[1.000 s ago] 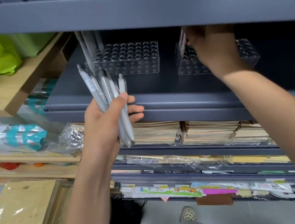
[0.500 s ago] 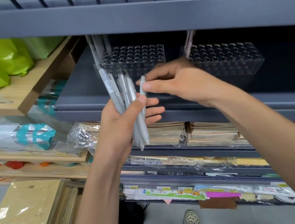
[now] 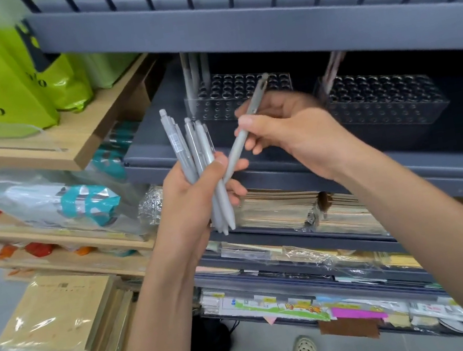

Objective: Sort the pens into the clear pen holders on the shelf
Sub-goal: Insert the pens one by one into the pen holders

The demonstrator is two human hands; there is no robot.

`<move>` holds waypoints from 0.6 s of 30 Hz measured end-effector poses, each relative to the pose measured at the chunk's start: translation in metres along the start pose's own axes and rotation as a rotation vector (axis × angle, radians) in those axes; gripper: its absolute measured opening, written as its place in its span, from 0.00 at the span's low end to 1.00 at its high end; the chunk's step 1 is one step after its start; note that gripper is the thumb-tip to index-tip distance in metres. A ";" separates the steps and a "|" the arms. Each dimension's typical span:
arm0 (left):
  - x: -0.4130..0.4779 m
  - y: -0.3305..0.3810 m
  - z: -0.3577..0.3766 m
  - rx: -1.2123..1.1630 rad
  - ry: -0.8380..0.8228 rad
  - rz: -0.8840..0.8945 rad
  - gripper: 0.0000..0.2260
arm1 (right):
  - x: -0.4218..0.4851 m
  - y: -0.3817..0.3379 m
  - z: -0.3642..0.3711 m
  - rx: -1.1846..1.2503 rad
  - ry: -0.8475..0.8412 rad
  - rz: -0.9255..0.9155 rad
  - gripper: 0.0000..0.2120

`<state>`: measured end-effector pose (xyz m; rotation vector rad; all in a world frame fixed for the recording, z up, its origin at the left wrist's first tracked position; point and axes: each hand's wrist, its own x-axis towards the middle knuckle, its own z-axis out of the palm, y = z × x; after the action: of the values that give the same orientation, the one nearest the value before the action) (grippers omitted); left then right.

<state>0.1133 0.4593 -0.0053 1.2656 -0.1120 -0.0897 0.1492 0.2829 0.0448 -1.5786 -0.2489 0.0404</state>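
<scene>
- Closest in, the left hand [image 3: 193,194] clenches round a bundle of grey pens [image 3: 195,147], click-tops up at twelve o'clock and tips poking out below the palm at six.
- These look like light, stiff plastic barrels, smooth enough to slide against each other, so I'd say a loose grip risks the bundle fanning out or one dropping to the floor.
- Just at two o'clock of that bundle, the right hand [image 3: 294,134] has a single pen [image 3: 235,154] pinched between thumb and curled fingers [image 3: 260,143]. It tilts, top toward one o'clock, and its tip is down against the left hand's fingers.
- The hold sits on the upper half of the barrel. My read is that this is a good place, leaving the tip end free to lead into a hole.
- Further out, the shelf [image 3: 156,138] carries two clear holders. The left holder [image 3: 228,90] is at twelve o'clock of the hands, and the right holder [image 3: 388,97] is at two o'clock, well apart from it.
- A few pens stand at each holder's left end; most holes look free.
- Farthest and above, the upper shelf beam [image 3: 261,29] hangs low over both holders. Headroom looks tight, so a pen probably has to go in slanted, not straight down.
- The holes are narrow, so I judge a careful tip-first aim is needed.
</scene>
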 end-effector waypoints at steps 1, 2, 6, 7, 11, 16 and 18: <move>0.000 0.001 -0.003 0.002 0.004 -0.003 0.07 | 0.001 -0.002 0.004 -0.017 -0.001 0.000 0.02; 0.000 0.002 -0.007 0.004 0.008 -0.006 0.07 | 0.004 -0.005 0.007 -0.007 0.034 -0.015 0.01; -0.003 0.007 -0.025 -0.002 0.048 0.006 0.06 | 0.026 -0.020 0.008 0.069 0.394 -0.114 0.03; -0.003 0.008 -0.029 -0.003 0.054 0.006 0.06 | 0.032 -0.022 0.007 0.072 0.461 -0.134 0.03; -0.006 0.008 -0.044 0.020 0.049 -0.030 0.10 | 0.055 -0.016 0.011 0.014 0.561 -0.179 0.07; -0.008 0.008 -0.055 0.043 0.041 -0.050 0.08 | 0.087 -0.002 0.016 -0.245 0.585 -0.192 0.08; -0.007 0.008 -0.058 0.020 0.061 -0.045 0.07 | 0.098 0.002 0.017 -0.348 0.586 -0.182 0.07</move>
<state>0.1141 0.5178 -0.0155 1.2896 -0.0317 -0.0882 0.2421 0.3178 0.0548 -1.8288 0.0682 -0.6284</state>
